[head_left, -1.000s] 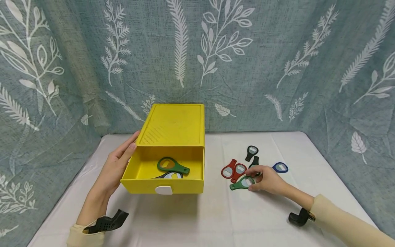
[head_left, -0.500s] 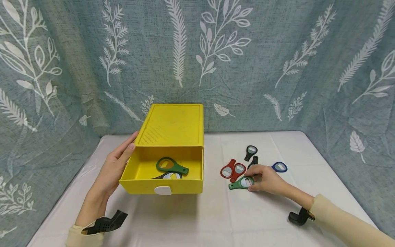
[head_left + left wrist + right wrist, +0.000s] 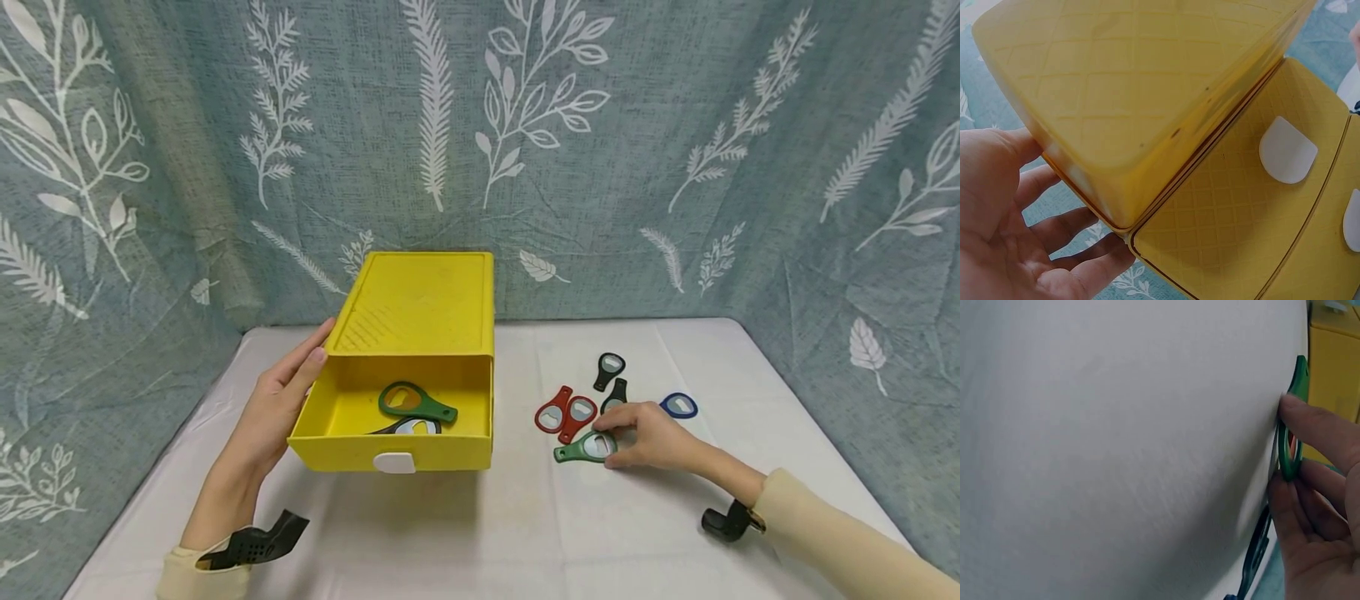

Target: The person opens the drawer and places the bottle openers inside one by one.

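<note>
My left hand point(image 3: 264, 417) rests along the left side of a yellow drawer box point(image 3: 420, 304), thumb by its front edge. In the left wrist view the fingers point(image 3: 1063, 228) extend along the box's side. The top drawer point(image 3: 453, 454) is pulled out; a green bottle opener point(image 3: 432, 408) lies in it over a dark-rimmed one point(image 3: 420, 427). At the right, my right hand point(image 3: 655, 439) pinches another green bottle opener point(image 3: 572, 452) low over the table, thumb and fingertips at opposite edges of its round head. In the right wrist view this opener point(image 3: 1298, 384) shows nearly edge-on.
Two red bottle openers point(image 3: 567, 433) lie just beyond the right hand, with two black ones point(image 3: 602, 381) farther back and a blue one point(image 3: 667, 407) to the right. Lower drawer fronts with white knobs point(image 3: 1288, 153) show in the left wrist view. A patterned curtain point(image 3: 360, 167) hangs behind the table.
Very little differs: the pinched green bottle opener and the right fingertips have shifted slightly toward the person. The left hand and the drawer box hold their places.
</note>
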Available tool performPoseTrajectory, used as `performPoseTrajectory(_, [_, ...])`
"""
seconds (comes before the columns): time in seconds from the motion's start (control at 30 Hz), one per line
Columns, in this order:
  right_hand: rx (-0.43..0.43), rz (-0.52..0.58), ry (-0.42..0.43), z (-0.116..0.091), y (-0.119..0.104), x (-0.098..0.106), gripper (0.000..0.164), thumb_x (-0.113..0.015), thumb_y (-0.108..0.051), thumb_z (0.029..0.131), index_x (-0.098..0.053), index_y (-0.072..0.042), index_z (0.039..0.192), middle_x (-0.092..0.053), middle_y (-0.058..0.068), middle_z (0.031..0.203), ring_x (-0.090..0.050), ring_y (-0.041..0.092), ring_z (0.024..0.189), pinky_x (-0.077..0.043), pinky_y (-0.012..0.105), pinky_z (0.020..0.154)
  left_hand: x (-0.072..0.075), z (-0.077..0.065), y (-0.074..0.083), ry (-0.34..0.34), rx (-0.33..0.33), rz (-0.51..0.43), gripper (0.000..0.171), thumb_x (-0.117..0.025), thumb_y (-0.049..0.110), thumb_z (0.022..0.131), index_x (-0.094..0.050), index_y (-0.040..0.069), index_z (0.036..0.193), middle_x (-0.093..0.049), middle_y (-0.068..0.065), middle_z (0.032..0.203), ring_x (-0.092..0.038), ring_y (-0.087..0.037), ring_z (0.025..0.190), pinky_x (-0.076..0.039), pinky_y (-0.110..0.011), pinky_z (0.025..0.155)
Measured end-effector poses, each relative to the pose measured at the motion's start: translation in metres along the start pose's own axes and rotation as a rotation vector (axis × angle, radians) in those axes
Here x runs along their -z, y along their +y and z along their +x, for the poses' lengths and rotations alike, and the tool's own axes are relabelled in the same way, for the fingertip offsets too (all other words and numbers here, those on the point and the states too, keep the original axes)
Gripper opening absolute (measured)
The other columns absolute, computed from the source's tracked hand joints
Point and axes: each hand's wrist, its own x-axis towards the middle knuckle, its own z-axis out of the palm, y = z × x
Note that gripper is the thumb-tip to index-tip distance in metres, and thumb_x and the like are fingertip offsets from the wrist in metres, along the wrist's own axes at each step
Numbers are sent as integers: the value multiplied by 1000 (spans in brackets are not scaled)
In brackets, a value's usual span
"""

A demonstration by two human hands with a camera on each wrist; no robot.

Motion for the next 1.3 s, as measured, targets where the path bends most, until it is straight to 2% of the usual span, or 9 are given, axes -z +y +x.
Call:
performPoseTrajectory(0.37, [23, -58, -26, 2, 2, -1, 50, -92, -25, 69, -76, -5, 112, -69, 0, 113, -60, 20, 109, -51, 37, 93, 1, -2, -1, 7, 4, 29, 52, -43, 34, 107, -28, 29, 157, -21, -5, 161, -21, -27, 144, -42, -13, 95])
performPoseTrajectory(0.67, [27, -85, -64, 2, 0, -1, 49, -91, -25, 69, -76, -4, 111, -68, 1, 114, -61, 17, 104, -53, 35, 87, 1, -3, -4, -2, 2, 13, 52, -42, 32, 107, -27, 27, 157, -19, -6, 162, -19, -28, 145, -42, -13, 95])
performPoseTrajectory(0.87, [58, -117, -68, 3, -1, 0, 47, -90, -24, 71, -76, -3, 110, -67, 0, 112, -63, 12, 97, -54, 32, 83, 1, -1, -2, -3, 4, 18, 52, -42, 33, 107, -27, 28, 157, -18, -7, 162, -20, -28, 144, -43, -14, 94])
performPoseTrajectory(1.13, [143, -141, -30, 4, -6, 4, 41, -89, -20, 71, -77, -3, 107, -68, -1, 106, -63, 10, 87, -55, 29, 75, 1, 1, 2, -2, 7, 14, 52, -42, 33, 107, -27, 29, 157, -18, -5, 162, -20, -30, 144, -45, -16, 93])
performPoseTrajectory(1.3, [153, -135, -5, 3, -4, 3, 41, -89, -20, 71, -76, -7, 108, -69, -4, 102, -62, 9, 83, -54, 28, 72, 1, 1, 1, -6, -2, 13, 52, -42, 33, 107, -27, 28, 157, -17, -5, 162, -19, -31, 144, -45, -16, 94])
